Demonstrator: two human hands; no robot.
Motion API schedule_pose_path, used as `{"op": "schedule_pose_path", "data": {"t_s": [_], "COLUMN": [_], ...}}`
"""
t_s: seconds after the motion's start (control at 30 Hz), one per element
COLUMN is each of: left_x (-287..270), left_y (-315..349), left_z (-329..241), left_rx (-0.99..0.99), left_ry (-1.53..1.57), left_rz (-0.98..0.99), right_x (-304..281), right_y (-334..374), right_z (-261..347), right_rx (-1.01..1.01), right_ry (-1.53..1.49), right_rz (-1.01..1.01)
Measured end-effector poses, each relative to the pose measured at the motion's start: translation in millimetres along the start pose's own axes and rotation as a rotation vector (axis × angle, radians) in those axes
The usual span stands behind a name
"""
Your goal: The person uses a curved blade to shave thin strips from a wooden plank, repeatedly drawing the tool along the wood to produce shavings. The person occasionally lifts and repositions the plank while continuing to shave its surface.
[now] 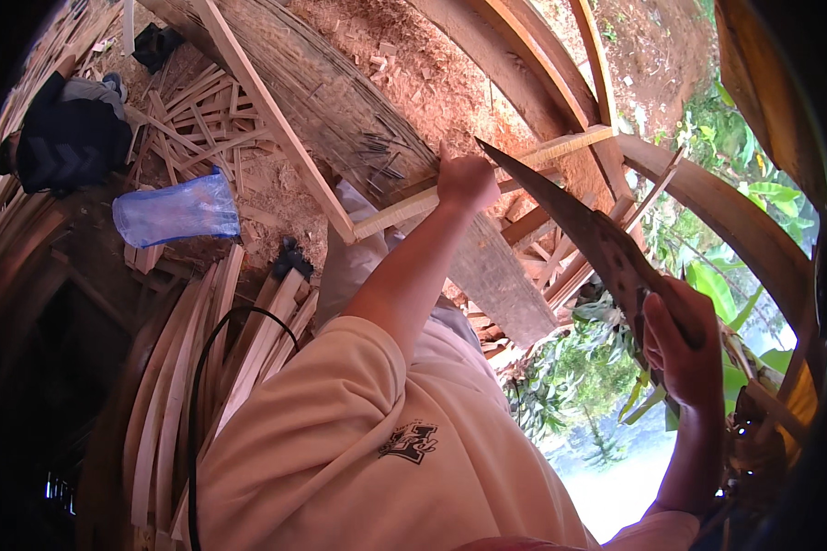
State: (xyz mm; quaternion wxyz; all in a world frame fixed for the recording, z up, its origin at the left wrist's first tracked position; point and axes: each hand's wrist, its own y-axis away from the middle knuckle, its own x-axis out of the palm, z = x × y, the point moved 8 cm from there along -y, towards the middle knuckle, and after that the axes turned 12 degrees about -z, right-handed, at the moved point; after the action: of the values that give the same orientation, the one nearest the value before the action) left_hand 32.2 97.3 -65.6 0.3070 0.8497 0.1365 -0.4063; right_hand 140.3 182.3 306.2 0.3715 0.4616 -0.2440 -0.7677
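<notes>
My left hand [469, 180] is closed around a narrow wooden strip [553, 147], over a thick weathered plank [515, 289]. At its left end this strip meets a second long strip [276, 119] at a corner. My right hand [687, 342] grips the handle of a handsaw [574, 213], off to the right. The saw's dark blade slants up and left, its tip close to the strip and just right of my left hand. Whether the blade touches the wood, I cannot tell.
A person in dark clothing [69, 138] is at the far left, near a pile of cut wood strips [193, 129]. A blue translucent plastic bag [176, 209] lies beside them. Long boards [179, 386] and a black cable [202, 367] are at lower left. Wood shavings [358, 55] cover the ground.
</notes>
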Motion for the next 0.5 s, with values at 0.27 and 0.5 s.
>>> {"op": "schedule_pose_path", "data": {"t_s": [0.27, 0.5], "left_x": [13.5, 17.2], "left_y": [-3.2, -2.7], "left_z": [4.4, 2.8], "left_rx": [-0.018, -0.002], "left_ry": [0.131, 0.208], "left_rz": [-0.005, -0.035], "right_x": [9.9, 36.5], "right_y": [-61.8, -100.6], "right_z": [71.1, 45.7], "right_rx": [0.187, 0.272], "right_ry": [-0.009, -0.068], "right_rz": [0.06, 0.079]}}
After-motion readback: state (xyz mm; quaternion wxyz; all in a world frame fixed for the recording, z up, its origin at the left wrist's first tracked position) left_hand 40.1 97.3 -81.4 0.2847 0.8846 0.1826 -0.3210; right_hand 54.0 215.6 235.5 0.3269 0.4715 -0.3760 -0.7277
